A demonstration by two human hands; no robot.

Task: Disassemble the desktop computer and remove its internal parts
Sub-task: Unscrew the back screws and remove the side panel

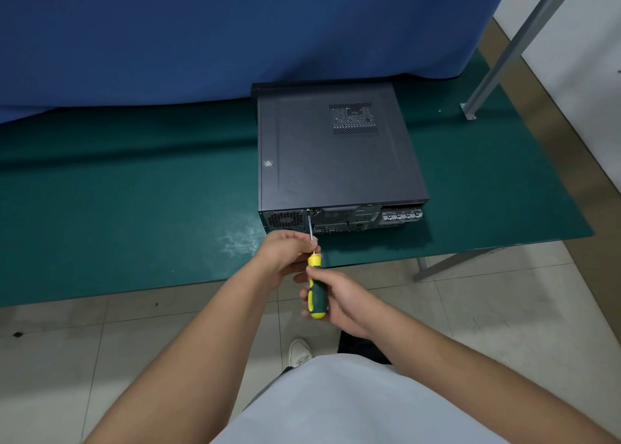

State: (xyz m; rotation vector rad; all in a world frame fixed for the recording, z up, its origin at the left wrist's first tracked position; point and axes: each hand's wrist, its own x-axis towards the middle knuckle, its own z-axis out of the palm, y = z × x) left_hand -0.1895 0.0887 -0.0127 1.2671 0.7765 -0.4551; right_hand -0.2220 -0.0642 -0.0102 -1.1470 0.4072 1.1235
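Note:
A dark grey desktop computer case lies flat on the green table mat, its rear panel with ports and a fan grille facing me. A yellow-and-green screwdriver points up at the top edge of that rear panel, left of centre. My right hand grips the handle. My left hand pinches the metal shaft just above the handle. The case's cover is closed, with a vent grid near its far right.
A blue cloth hangs behind the table. A grey metal frame post slants at the right, bolted near the mat's far corner. The table's front edge runs just under my hands; tiled floor and my white shoe lie below.

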